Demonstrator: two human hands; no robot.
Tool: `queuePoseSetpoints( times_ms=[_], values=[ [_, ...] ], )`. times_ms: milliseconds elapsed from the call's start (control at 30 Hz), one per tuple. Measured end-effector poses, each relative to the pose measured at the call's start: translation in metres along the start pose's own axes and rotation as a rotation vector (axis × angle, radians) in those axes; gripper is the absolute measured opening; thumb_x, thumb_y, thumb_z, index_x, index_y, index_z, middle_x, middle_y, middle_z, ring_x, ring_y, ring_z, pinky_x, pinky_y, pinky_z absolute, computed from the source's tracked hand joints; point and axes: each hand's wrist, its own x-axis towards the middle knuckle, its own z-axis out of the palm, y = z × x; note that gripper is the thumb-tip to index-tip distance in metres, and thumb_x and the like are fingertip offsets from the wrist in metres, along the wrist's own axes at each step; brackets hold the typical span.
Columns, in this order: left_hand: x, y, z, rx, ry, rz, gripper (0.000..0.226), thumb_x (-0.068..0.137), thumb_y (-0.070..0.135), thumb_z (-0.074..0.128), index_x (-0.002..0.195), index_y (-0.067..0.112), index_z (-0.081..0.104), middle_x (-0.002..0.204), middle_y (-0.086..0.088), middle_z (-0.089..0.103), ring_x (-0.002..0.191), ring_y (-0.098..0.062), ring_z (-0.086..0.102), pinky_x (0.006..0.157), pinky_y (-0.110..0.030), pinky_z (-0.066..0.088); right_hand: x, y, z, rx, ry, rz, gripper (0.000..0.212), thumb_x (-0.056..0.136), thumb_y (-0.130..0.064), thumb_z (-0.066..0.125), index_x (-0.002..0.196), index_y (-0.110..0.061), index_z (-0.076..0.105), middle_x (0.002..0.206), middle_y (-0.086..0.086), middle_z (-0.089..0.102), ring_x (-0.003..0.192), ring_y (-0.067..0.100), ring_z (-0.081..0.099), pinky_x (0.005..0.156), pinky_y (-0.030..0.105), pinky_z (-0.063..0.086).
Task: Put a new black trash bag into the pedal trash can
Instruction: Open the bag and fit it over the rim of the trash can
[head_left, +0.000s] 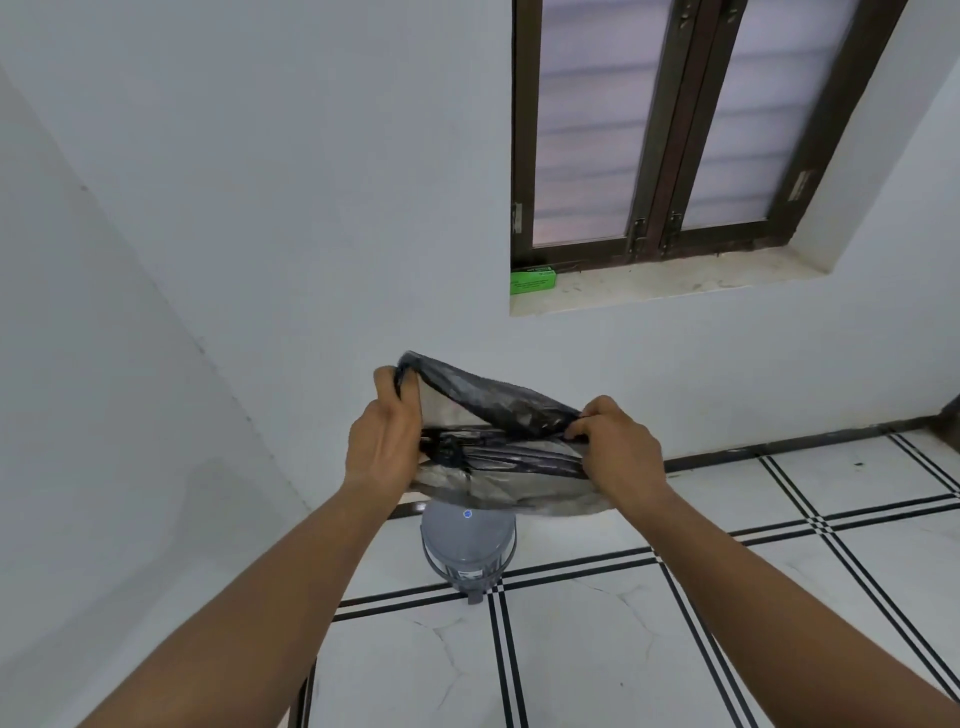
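Note:
A thin black trash bag (498, 410) is held up in the air in front of me, its mouth pulled partly apart. My left hand (387, 436) grips the bag's left edge and my right hand (618, 447) pinches its right edge. Directly below the bag stands the grey pedal trash can (467, 545) on the floor, lid closed, its pedal pointing toward me. The bag's lower part hangs over and hides the can's back rim.
White walls meet in a corner to the left of the can. A dark-framed window (691, 130) sits at upper right, with a green box (532, 280) on its stone sill. White floor tiles with black lines spread to the right and toward me.

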Motion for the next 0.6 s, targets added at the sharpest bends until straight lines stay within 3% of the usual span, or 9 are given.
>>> queuePoseSetpoints(
  times_ms=[100, 167, 233, 333, 400, 500, 533, 600],
  values=[
    [-0.008, -0.015, 0.007, 0.183, -0.069, 0.038, 0.097, 0.067, -0.014, 0.071, 0.152, 0.007, 0.032, 0.146, -0.018, 0.034, 0.069, -0.027, 0.053, 0.047, -0.035, 0.050, -0.003, -0.004, 0.000, -0.111, 0.021, 0.090, 0.020, 0.086, -0.002, 0.063, 0.104, -0.011, 0.063, 0.135, 0.002, 0.047, 0.062, 0.026, 0.056, 0.057, 0.032, 0.041],
    [-0.010, -0.024, 0.011, 0.163, -0.123, 0.008, 0.103, 0.069, -0.012, 0.071, 0.156, 0.019, 0.026, 0.148, -0.015, 0.029, 0.071, -0.027, 0.049, 0.048, -0.036, 0.047, -0.003, -0.005, 0.005, -0.113, -0.001, 0.126, 0.036, 0.084, -0.003, 0.065, 0.118, -0.008, 0.055, 0.149, 0.006, 0.035, 0.064, 0.028, 0.057, 0.056, 0.033, 0.042],
    [-0.009, -0.031, 0.015, 0.084, -0.179, 0.019, 0.099, 0.075, -0.007, 0.068, 0.157, 0.026, 0.024, 0.141, -0.013, 0.031, 0.068, -0.027, 0.051, 0.054, -0.037, 0.048, 0.002, -0.010, 0.008, 0.026, -0.068, 0.160, 0.055, 0.086, -0.010, 0.066, 0.136, -0.005, 0.045, 0.156, 0.010, 0.026, 0.088, 0.033, 0.066, 0.068, 0.036, 0.050],
    [0.000, -0.026, 0.010, -0.258, -0.302, -0.090, 0.096, 0.081, 0.016, 0.072, 0.160, 0.027, 0.018, 0.144, -0.010, 0.030, 0.085, -0.033, 0.063, 0.075, -0.040, 0.056, 0.013, -0.020, 0.008, 0.385, -0.163, 0.217, 0.071, 0.084, -0.020, 0.070, 0.145, -0.004, 0.037, 0.157, 0.012, 0.023, 0.123, 0.034, 0.055, 0.100, 0.034, 0.046],
    [0.007, -0.014, -0.001, -0.474, -0.202, -0.184, 0.102, 0.075, 0.023, 0.079, 0.158, 0.023, 0.019, 0.149, -0.006, 0.025, 0.091, -0.034, 0.064, 0.078, -0.041, 0.056, 0.018, -0.031, 0.006, 0.548, -0.033, 0.145, 0.078, 0.079, -0.018, 0.074, 0.145, -0.005, 0.036, 0.157, 0.008, 0.022, 0.130, 0.029, 0.050, 0.104, 0.026, 0.040],
    [0.010, 0.003, -0.014, -0.392, 0.217, -0.057, 0.087, 0.074, 0.003, 0.067, 0.151, 0.013, 0.026, 0.160, -0.007, 0.018, 0.083, -0.042, 0.065, 0.058, -0.041, 0.056, 0.021, -0.048, 0.004, 0.564, 0.392, -0.139, 0.073, 0.084, -0.008, 0.067, 0.148, -0.009, 0.033, 0.162, 0.001, 0.016, 0.133, 0.015, 0.044, 0.100, 0.011, 0.040],
    [0.009, 0.005, -0.016, -0.357, 0.295, 0.003, 0.081, 0.077, 0.005, 0.064, 0.150, 0.010, 0.027, 0.161, -0.008, 0.018, 0.089, -0.043, 0.065, 0.058, -0.043, 0.057, 0.022, -0.050, 0.006, 0.508, 0.502, -0.241, 0.068, 0.088, -0.007, 0.064, 0.149, -0.010, 0.033, 0.163, 0.000, 0.015, 0.135, 0.015, 0.043, 0.101, 0.011, 0.042],
    [0.003, 0.000, -0.012, -0.269, 0.245, 0.051, 0.084, 0.084, 0.019, 0.073, 0.153, 0.009, 0.026, 0.161, -0.011, 0.021, 0.106, -0.040, 0.061, 0.065, -0.045, 0.059, 0.022, -0.048, 0.015, 0.298, 0.527, -0.355, 0.061, 0.091, -0.005, 0.062, 0.147, -0.009, 0.038, 0.163, 0.002, 0.021, 0.130, 0.024, 0.050, 0.100, 0.024, 0.052]
  ],
)
